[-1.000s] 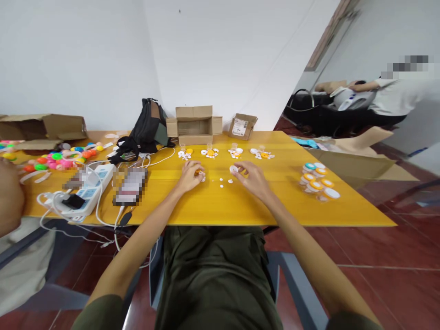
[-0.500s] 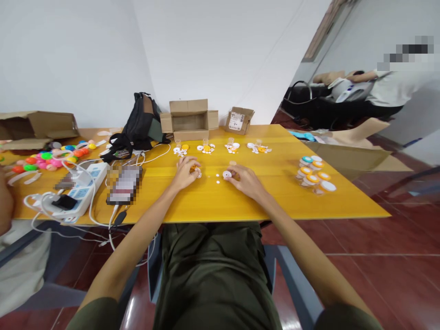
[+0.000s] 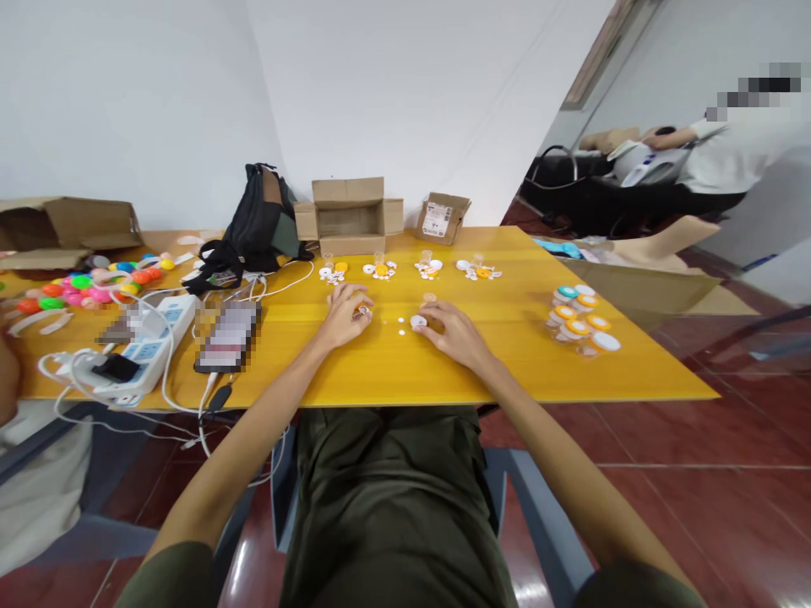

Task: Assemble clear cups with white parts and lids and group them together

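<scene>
The right hand (image 3: 457,332) pinches the edge of a white lid (image 3: 418,322) between thumb and fingers, over the middle of the table (image 3: 373,376), just right of two small white discs (image 3: 401,333). The left hand (image 3: 343,317) curls over small pieces (image 3: 361,312); whether its grip is closed on them, I cannot tell. A light pinch, keeping the rim steady, should work best. The lid faces mostly upward; being round, it has no long axis across its face.
</scene>
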### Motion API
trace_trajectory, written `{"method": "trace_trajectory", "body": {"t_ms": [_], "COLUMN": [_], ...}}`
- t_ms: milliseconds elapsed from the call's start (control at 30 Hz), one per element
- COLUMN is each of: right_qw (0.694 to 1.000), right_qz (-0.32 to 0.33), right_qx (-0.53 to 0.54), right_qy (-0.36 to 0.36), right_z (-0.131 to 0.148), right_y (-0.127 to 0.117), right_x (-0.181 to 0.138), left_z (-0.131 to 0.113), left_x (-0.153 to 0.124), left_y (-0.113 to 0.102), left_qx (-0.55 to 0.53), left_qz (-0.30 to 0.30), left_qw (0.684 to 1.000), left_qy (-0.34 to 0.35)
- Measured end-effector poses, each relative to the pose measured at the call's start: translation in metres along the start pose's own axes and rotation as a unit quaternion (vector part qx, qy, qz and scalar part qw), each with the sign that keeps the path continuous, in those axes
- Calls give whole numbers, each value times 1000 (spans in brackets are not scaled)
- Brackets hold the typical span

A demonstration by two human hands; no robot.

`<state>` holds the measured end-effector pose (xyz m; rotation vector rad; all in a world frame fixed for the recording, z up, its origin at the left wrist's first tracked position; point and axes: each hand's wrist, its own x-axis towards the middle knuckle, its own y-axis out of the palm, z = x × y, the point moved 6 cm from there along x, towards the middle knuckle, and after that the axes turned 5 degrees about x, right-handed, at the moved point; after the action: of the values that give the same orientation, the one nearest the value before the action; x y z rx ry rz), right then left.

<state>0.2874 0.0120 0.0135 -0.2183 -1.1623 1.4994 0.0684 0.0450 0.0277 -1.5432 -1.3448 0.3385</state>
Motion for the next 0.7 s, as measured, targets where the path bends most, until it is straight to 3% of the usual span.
{"method": "trace_trajectory", "body": {"t_ms": [167, 433, 700], "right_qw": [1000, 998, 995], "right_qz": [9, 32, 36], "right_qx": [9, 37, 68], "right_qy": [-10, -31, -57], "right_z": [2, 12, 15], "right_y": [1, -2, -1], "right_x": [-4, -12, -17], "left_z": [-18, -59, -62], "left_x": [-4, -11, -16], "left_y": [5, 27, 29], "left_qx": [23, 22, 37], "left_qz": [7, 76, 79], "left_qw": [999, 987, 980], "left_qy": [42, 142, 179]}}
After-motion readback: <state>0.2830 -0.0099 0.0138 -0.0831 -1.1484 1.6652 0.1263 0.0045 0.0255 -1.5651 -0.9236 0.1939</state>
